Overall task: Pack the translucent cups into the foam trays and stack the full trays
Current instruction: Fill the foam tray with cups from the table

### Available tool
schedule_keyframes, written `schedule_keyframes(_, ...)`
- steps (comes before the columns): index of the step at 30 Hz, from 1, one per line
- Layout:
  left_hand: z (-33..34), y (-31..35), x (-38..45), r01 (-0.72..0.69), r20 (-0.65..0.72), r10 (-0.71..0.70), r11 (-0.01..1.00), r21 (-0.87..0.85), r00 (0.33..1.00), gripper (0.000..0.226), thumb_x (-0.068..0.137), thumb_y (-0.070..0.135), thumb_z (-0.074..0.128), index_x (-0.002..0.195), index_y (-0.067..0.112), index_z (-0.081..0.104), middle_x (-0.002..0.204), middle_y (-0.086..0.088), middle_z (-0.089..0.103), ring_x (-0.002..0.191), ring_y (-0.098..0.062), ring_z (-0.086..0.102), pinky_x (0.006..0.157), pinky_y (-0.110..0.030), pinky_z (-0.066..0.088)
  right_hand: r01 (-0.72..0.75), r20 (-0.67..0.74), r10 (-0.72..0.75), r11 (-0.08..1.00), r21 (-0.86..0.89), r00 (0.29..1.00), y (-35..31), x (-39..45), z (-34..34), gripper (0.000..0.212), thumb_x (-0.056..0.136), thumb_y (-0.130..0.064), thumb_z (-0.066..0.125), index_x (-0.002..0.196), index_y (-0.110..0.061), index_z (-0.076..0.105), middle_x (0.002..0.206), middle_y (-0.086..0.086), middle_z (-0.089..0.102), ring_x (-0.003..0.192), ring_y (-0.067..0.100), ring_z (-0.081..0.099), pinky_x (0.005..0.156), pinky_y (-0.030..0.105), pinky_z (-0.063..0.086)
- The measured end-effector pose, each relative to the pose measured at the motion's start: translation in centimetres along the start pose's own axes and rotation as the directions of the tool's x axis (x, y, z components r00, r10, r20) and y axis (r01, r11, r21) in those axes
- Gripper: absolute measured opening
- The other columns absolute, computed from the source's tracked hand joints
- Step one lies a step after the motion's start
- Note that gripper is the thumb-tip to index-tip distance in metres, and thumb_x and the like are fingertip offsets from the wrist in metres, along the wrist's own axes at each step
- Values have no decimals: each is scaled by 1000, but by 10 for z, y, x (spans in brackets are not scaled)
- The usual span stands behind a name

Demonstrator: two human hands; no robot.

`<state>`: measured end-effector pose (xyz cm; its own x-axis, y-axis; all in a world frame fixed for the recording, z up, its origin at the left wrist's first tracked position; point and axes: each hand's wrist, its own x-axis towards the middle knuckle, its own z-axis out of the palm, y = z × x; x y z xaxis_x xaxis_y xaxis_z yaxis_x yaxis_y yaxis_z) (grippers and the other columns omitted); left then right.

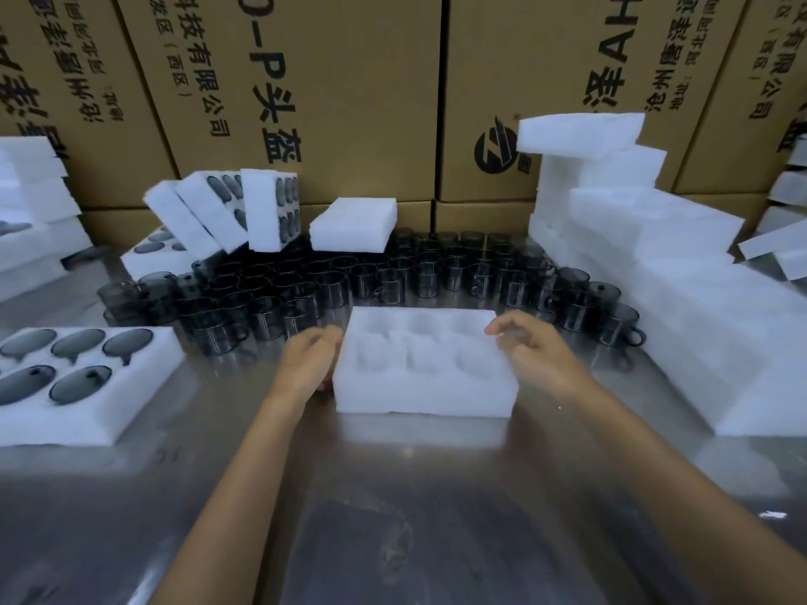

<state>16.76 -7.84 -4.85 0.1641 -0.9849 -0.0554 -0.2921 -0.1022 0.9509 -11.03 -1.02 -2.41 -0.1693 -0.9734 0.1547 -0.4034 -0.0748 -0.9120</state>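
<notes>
A: Hands?

B: Both at the empty foam tray (425,364), which sits flat on the steel counter (393,495). Forearms come in from the near edge and angle inward toward it.

A: Left?

B: Left hand (308,358) is against the tray's left end wall, back of hand up, fingers curled in at the wall. Blurred there, so I can't tell if it's gripping or just pressed against the foam.

A: Right?

B: Right hand (530,349) is at the tray's right end, over the top corner. Fingers loosely bent and spread, thumb tip over the top face. Nothing pinched that I can see, looks relaxed-open, touching or just above the foam.

A: Tray contents?

B: Six pockets, all empty.

A: Cups?

B: Smoky translucent cups (349,277) packed in rows just behind the tray, spreading left and right of it. One loose foam block (353,227) sits on top of them further back.

A: Filled trays?

B: One partly filled tray (87,386) left of the empty tray, five cups in it, one pocket open. More filled trays (227,211) leaning behind-left. Stack of blank foam (655,264) to the right. Cardboard cartons (327,93) behind everything.
</notes>
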Motion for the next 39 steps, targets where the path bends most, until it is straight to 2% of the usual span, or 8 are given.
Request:
schedule_keyframes(2, -6, -2, 11, -46, -200, 77, 987, 155, 977, 21, 96, 20, 47, 107, 16, 65, 111, -10, 65, 95, -26, 61, 86, -39, 51, -9, -145, 19, 997, 71, 989, 0, 6, 10, 20, 95, 3, 50, 100, -6, 67, 99, 2, 66, 83, 18, 57, 68, 20, 46)
schedule_keyframes(5, -11, -14, 18, -116, -277, 196, 953, 280, 941, 40, 97, 9, 46, 136, 17, 48, 127, -11, 47, 74, -14, 52, 78, -34, 40, 0, -451, 168, 937, 350, 877, 7, 18, 9, 26, 91, 3, 51, 84, -13, 70, 87, 1, 71, 82, 14, 61, 77, 28, 48)
schedule_keyframes(8, -12, -27, 25, -171, -273, 270, 925, 339, 923, 52, 98, 13, 50, 147, 25, 38, 118, -7, 40, 66, -9, 49, 70, -27, 37, -38, -480, 355, 833, 552, 802, 27, 22, 10, 29, 92, 3, 46, 85, -14, 69, 82, 1, 70, 84, 16, 61, 71, 25, 48)
schedule_keyframes(20, -15, -22, 28, -359, -264, 487, 837, 413, 832, 12, 91, 15, 68, 92, 21, 57, 89, 7, 53, 82, -20, 50, 74, -34, 42, -89, -419, 379, 820, 565, 825, 47, 25, 14, 29, 93, 1, 47, 81, -15, 69, 89, 8, 69, 83, 17, 61, 70, 25, 50)
schedule_keyframes(28, -16, 14, -1, -500, -152, 500, 865, 43, 853, 25, 80, 22, 81, 98, 27, 64, 107, 15, 65, 101, -7, 60, 85, -28, 50, 61, -561, -105, 993, -97, 821, 17, -1, 22, 24, 89, -3, 54, 91, -23, 66, 97, -4, 68, 94, 17, 56, 79, 29, 43)
schedule_keyframes(32, -7, 22, -10, -473, -50, 470, 880, -51, 881, 71, 74, 25, 86, 133, 42, 50, 124, 21, 59, 109, 4, 58, 92, -22, 48, 294, -332, -348, 934, -201, 877, -14, -6, 53, 29, 91, -6, 56, 110, -26, 64, 109, -13, 63, 106, 5, 54, 85, 18, 39)
schedule_keyframes(35, -5, 24, -9, -486, 59, 487, 873, -29, 871, 71, 77, 23, 85, 137, 42, 52, 130, 24, 58, 117, 4, 55, 104, -28, 46, 257, 3, -257, 966, -34, 966, -38, 12, 75, 49, 97, -8, 51, 138, -35, 49, 135, -20, 53, 124, -2, 47, 95, 15, 38)
schedule_keyframes(39, -8, 20, -7, -487, 187, 477, 873, 10, 859, 68, 82, 22, 80, 139, 45, 51, 137, 26, 54, 127, 4, 49, 110, -28, 40, 112, 326, -153, 984, 140, 933, -58, 44, 85, 61, 101, -3, 45, 151, -36, 34, 151, -17, 41, 124, -2, 49, 93, 12, 42)
